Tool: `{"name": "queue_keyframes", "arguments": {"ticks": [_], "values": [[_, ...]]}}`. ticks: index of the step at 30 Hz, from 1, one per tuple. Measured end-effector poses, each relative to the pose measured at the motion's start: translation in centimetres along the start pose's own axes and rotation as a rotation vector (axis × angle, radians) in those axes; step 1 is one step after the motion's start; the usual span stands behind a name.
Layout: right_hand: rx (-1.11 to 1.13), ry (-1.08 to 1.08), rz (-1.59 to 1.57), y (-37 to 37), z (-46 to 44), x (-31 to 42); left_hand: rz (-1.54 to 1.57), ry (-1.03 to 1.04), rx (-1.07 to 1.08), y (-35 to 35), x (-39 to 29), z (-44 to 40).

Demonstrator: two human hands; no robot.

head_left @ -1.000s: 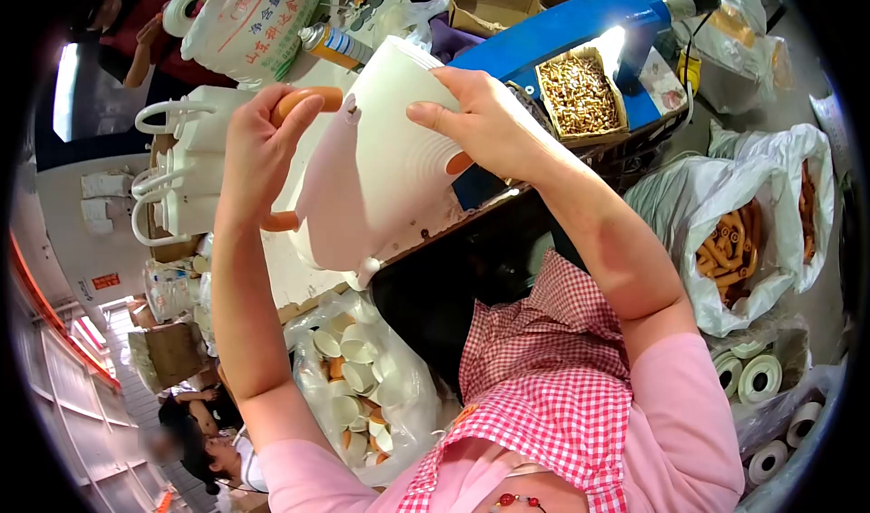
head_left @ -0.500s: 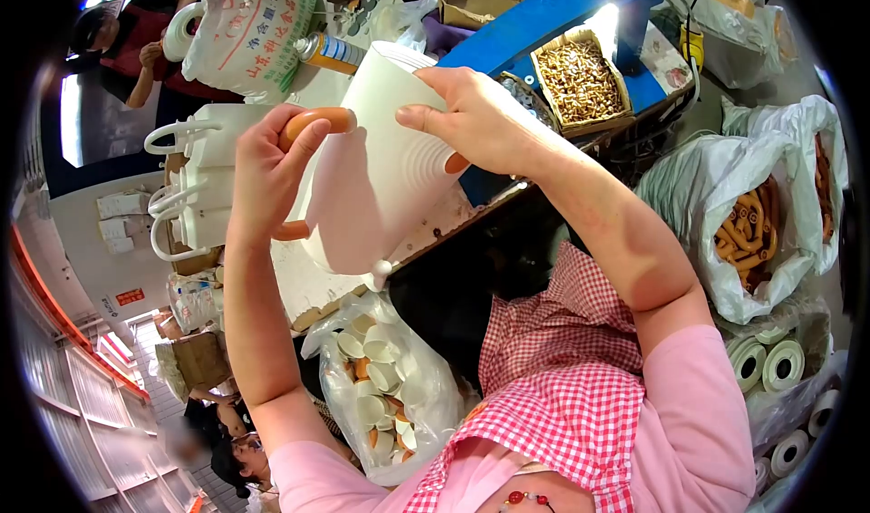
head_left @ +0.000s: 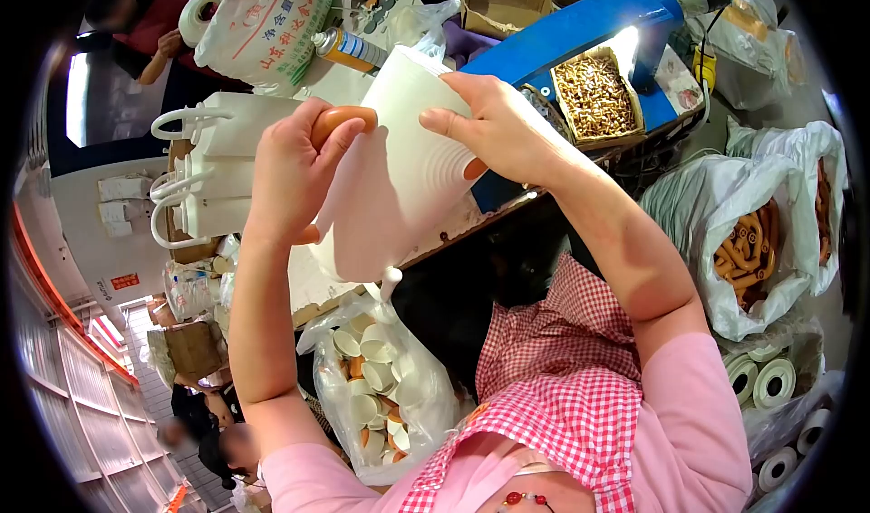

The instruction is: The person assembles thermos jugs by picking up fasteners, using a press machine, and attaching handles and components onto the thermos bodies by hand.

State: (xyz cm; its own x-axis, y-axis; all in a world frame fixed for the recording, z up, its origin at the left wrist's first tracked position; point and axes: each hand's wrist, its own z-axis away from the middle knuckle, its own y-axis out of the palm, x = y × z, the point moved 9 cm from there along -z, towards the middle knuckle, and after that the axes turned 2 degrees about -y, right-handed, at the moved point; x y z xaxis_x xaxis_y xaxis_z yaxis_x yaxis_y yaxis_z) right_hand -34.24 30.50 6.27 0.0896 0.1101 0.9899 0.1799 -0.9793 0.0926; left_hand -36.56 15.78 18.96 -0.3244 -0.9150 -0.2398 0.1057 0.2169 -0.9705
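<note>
A large white plastic vessel [head_left: 381, 187] with a ribbed section is held tilted between my hands over the workbench. My left hand [head_left: 304, 155] is wrapped round its orange-brown handle [head_left: 343, 123], whose lower end shows below the hand. My right hand [head_left: 494, 128] grips the upper right edge, thumb on the outer surface and fingers mostly hidden behind. A bit of orange-brown [head_left: 475, 168] shows just under the right palm. At the vessel's lower end, a small white knob [head_left: 390, 280] sticks out.
A blue machine arm [head_left: 553, 37] stands behind, beside a box of brass-coloured fasteners [head_left: 595, 96]. White handled vessels [head_left: 222, 164] are stacked left. Bags hold white and orange pieces [head_left: 376, 368] below and brown handles [head_left: 748, 250] at right. A spray can [head_left: 349, 49] lies behind. Other people are at left.
The view has shifted slightly. Both hands keep their hold on the vessel, and the small white knob at its lower end now sticks out further.
</note>
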Motion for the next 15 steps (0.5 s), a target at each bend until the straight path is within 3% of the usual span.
{"name": "queue_keyframes", "arguments": {"ticks": [9, 12, 13, 15], "values": [[-0.022, -0.02, -0.066, 0.1, 0.0, -0.5, -0.064, 0.079, -0.037, 0.0, -0.7, 0.1], [0.024, 0.072, -0.056, 0.4, -0.2, -0.7, -0.093, 0.113, -0.053, 0.1, 0.1, 0.2], [0.036, 0.093, -0.027, 0.0, 0.3, -0.6, 0.111, -0.052, 0.004, 0.5, -0.5, 0.8], [0.038, 0.076, 0.065, -0.7, 0.7, 0.1, 0.112, 0.056, 0.077, 1.1, 0.7, -0.3]]}}
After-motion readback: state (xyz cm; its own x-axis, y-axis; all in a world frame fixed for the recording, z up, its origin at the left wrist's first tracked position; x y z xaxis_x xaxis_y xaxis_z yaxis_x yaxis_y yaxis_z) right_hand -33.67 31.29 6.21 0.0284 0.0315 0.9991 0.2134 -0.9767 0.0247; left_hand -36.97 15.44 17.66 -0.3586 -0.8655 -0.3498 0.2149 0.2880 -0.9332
